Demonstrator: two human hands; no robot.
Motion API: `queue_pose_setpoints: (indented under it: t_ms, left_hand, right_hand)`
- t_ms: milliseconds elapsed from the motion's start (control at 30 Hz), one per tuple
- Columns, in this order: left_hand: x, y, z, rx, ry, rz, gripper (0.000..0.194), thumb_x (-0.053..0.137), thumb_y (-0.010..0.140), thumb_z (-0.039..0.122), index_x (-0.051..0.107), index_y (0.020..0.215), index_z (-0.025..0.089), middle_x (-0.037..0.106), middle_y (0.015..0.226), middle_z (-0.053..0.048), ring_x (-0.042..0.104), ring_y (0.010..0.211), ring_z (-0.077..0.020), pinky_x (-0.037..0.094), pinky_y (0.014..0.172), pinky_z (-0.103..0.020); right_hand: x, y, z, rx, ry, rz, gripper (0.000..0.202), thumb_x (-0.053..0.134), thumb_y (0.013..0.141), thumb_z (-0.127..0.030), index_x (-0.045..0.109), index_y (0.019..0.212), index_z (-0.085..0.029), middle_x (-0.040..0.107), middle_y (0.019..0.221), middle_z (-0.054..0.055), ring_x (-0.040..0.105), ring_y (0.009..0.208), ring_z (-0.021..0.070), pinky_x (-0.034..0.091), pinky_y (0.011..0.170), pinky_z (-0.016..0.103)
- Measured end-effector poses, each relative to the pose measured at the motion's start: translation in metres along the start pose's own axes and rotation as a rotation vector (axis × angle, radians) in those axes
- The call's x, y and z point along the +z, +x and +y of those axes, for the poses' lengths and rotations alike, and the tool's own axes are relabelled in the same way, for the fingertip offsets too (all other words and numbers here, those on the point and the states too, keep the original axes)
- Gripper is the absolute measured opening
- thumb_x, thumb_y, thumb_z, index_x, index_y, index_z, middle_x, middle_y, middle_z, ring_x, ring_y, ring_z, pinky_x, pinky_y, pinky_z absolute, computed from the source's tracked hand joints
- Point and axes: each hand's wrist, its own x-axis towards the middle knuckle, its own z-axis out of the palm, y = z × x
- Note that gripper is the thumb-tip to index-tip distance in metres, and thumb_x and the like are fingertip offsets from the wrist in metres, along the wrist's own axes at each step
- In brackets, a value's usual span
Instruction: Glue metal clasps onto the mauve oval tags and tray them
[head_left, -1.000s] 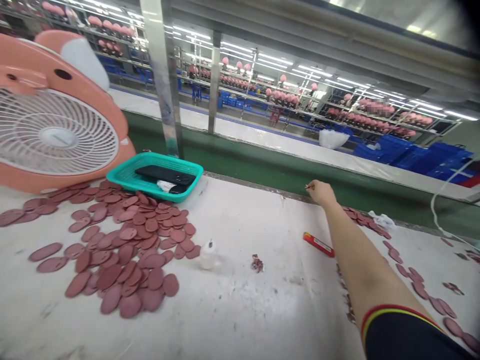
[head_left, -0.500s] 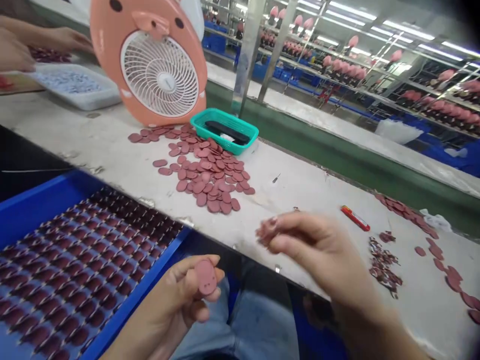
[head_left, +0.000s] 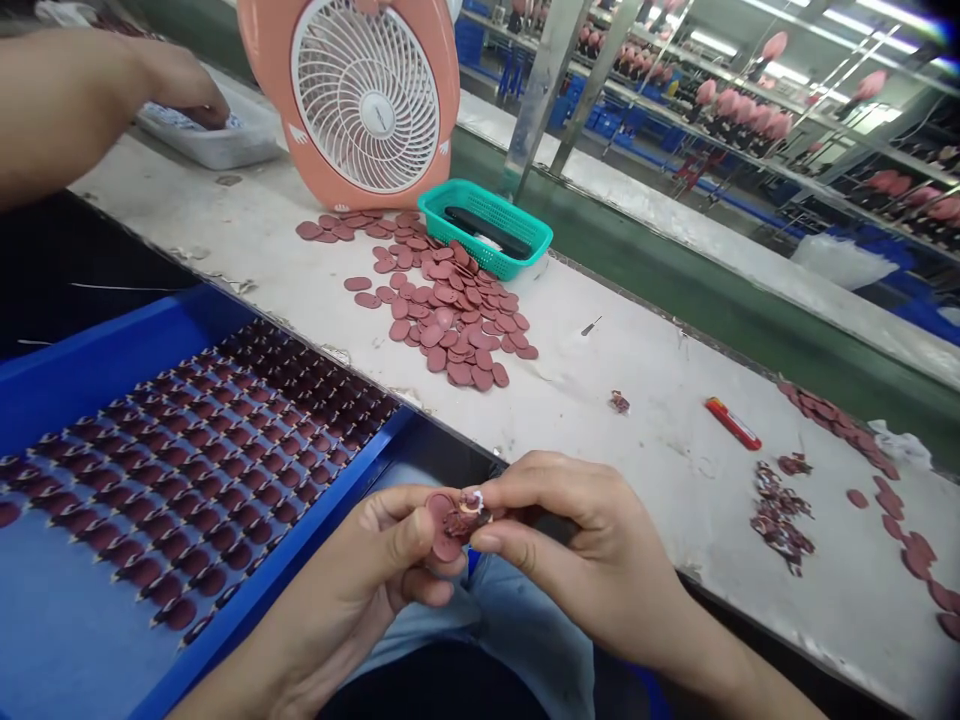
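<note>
A reddish-brown oval disc [head_left: 442,540] is pinched between the thumb and fingers of my left hand [head_left: 375,560], above my lap. My right hand [head_left: 585,540] grips a small figure piece [head_left: 471,506], brown with a white and tan part, by its upper end. The piece touches the face of the disc; how the two fit together is hidden by the fingers. On the table [head_left: 570,400] beyond my hands lies a heap of similar discs [head_left: 457,310]. A cluster of small brown pieces [head_left: 780,515] lies to the right, with a single one [head_left: 619,402] nearer the middle.
A blue tray [head_left: 97,620] at left holds rows of discs with figures. Behind the heap stand a pink fan [head_left: 375,110] and a green basket [head_left: 487,225]. A red-orange tube [head_left: 733,424] lies right. Another person's hand [head_left: 180,85] reaches into a white tray [head_left: 225,145].
My right hand has moved left with the small piece and met the disc in my left hand. The view has shifted, and the other person's hand has reached into the white tray.
</note>
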Motion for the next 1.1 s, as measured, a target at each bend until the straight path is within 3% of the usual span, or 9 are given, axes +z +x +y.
queue_pose_setpoints:
  t_ms: [300,700,1100]
  left_hand:
    - [0.009,-0.006,0.001,-0.035,-0.026,0.072,0.038,0.094,0.056,0.046,0.080,0.072,0.014,0.062,0.060,0.001,0.056,0.054,-0.0059,0.055,0.048,-0.012]
    - [0.003,-0.005,-0.004,-0.048,-0.023,0.041,0.035,0.093,0.060,0.046,0.081,0.072,0.015,0.064,0.062,-0.001,0.056,0.053,-0.0061,0.053,0.046,-0.011]
    - [-0.001,-0.014,-0.007,-0.053,-0.027,0.000,0.033,0.094,0.056,0.045,0.081,0.075,0.022,0.072,0.063,-0.001,0.064,0.055,-0.0092,0.050,0.050,-0.013]
  right_hand:
    - [-0.004,-0.001,-0.007,-0.026,-0.055,-0.085,0.014,0.074,0.087,-0.014,0.077,0.100,-0.018,0.075,0.081,0.000,0.066,0.073,0.0078,0.051,0.071,0.017]
    - [-0.009,0.001,-0.012,-0.076,-0.139,-0.173,0.012,0.069,0.090,-0.015,0.074,0.101,-0.018,0.075,0.082,0.002,0.068,0.074,0.0111,0.053,0.070,0.022]
    - [-0.002,-0.003,-0.021,-0.212,-0.190,-0.146,0.011,0.069,0.088,-0.011,0.072,0.098,-0.014,0.076,0.082,0.005,0.070,0.072,0.0114,0.058,0.069,0.017]
